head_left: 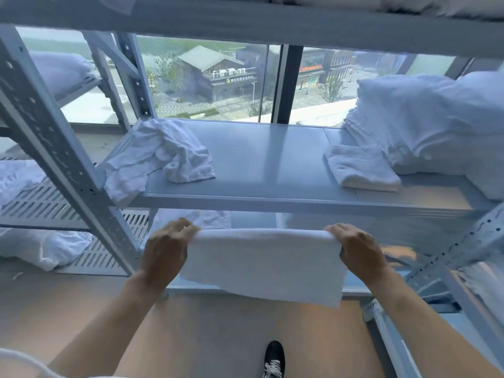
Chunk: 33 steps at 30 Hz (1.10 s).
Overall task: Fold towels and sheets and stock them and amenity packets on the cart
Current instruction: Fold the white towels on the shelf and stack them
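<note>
Fingertips of both hands are hidden, curled over the far fold of a white towel; only knuckles and backs show. Left hand grips the towel's left upper corner, right hand grips the right upper corner, fingers wrapped round the cloth. Towel hangs doubled between them, held in the air in front of a grey metal shelf, lower edge loose and uneven. Below the shelf, more white cloth lies mostly hidden behind the towel and the shelf's front rail; what it is cannot be made out. On the shelf: crumpled white cloth at the left end, spilling over the edge; folded towel toward the right, just beside a tall stack of white linen cut off by the frame's right edge. Upper shelf is blurred, contents unclear. One black shoe shows on the floor, partly cut off at the bottom.
</note>
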Each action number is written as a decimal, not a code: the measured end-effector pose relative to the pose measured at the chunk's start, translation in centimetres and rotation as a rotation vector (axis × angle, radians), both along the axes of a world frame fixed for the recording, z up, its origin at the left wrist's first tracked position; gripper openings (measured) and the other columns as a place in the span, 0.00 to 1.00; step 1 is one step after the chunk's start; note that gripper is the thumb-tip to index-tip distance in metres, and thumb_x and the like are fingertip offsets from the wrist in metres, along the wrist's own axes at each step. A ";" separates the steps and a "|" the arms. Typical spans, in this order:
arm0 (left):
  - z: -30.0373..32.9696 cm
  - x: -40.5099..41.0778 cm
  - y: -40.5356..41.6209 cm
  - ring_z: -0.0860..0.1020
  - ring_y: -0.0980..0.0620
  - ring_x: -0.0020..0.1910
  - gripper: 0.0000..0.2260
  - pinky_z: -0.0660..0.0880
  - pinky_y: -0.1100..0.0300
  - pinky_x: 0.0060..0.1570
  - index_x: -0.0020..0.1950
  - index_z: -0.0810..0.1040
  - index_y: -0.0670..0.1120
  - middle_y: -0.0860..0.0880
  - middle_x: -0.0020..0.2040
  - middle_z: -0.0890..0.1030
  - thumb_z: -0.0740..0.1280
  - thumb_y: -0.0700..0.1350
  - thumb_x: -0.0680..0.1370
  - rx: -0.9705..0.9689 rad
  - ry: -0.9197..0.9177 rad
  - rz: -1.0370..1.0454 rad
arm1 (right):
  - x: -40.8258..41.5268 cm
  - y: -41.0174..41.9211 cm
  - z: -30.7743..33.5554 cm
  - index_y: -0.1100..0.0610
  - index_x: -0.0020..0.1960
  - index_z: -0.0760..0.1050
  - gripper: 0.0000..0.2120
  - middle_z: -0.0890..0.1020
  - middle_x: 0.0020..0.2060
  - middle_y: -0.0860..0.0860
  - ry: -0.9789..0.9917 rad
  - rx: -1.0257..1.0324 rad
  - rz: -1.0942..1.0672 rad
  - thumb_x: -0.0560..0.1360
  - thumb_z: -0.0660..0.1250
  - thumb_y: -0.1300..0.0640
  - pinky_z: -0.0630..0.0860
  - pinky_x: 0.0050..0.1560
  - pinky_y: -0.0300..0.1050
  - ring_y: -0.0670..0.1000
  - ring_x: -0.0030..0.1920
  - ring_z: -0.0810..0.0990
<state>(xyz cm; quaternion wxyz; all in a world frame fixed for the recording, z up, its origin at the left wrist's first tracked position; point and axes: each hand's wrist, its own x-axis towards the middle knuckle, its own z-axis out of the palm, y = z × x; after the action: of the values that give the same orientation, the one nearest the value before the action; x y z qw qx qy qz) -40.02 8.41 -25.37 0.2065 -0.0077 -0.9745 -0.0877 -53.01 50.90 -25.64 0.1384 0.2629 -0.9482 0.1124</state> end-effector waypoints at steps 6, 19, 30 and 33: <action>-0.4 -2.4 1.4 0.79 0.42 0.45 0.16 0.78 0.50 0.31 0.53 0.83 0.45 0.48 0.48 0.76 0.73 0.29 0.70 0.030 0.021 -0.023 | -0.4 1.9 0.2 0.54 0.56 0.82 0.26 0.84 0.45 0.49 0.005 0.025 -0.056 0.64 0.70 0.75 0.78 0.41 0.48 0.57 0.46 0.84; -2.6 -13.7 3.1 0.81 0.40 0.45 0.21 0.77 0.50 0.36 0.54 0.83 0.46 0.49 0.49 0.81 0.68 0.25 0.69 0.049 -0.016 0.062 | -12.7 4.8 -2.1 0.54 0.54 0.80 0.17 0.84 0.45 0.53 -0.075 -0.016 -0.050 0.71 0.68 0.72 0.71 0.40 0.47 0.60 0.46 0.82; -2.7 -22.9 1.2 0.80 0.40 0.49 0.24 0.76 0.50 0.37 0.55 0.82 0.47 0.49 0.50 0.81 0.66 0.24 0.67 0.069 -0.032 0.180 | -24.5 2.5 -2.7 0.59 0.54 0.80 0.07 0.83 0.45 0.57 -0.026 -0.138 -0.068 0.77 0.70 0.66 0.77 0.39 0.55 0.65 0.45 0.82; -2.6 -26.5 0.1 0.79 0.38 0.50 0.24 0.75 0.49 0.40 0.55 0.83 0.45 0.46 0.49 0.82 0.65 0.24 0.67 0.077 -0.025 0.180 | -27.8 1.2 -2.8 0.60 0.53 0.80 0.07 0.83 0.47 0.58 -0.029 -0.122 -0.099 0.77 0.69 0.67 0.76 0.42 0.55 0.65 0.48 0.81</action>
<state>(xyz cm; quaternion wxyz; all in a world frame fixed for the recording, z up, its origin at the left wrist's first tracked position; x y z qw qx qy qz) -66.48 8.55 -28.02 0.2017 0.0889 -0.9696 -0.1064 -80.81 52.07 -28.46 0.1459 0.2053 -0.9533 0.1667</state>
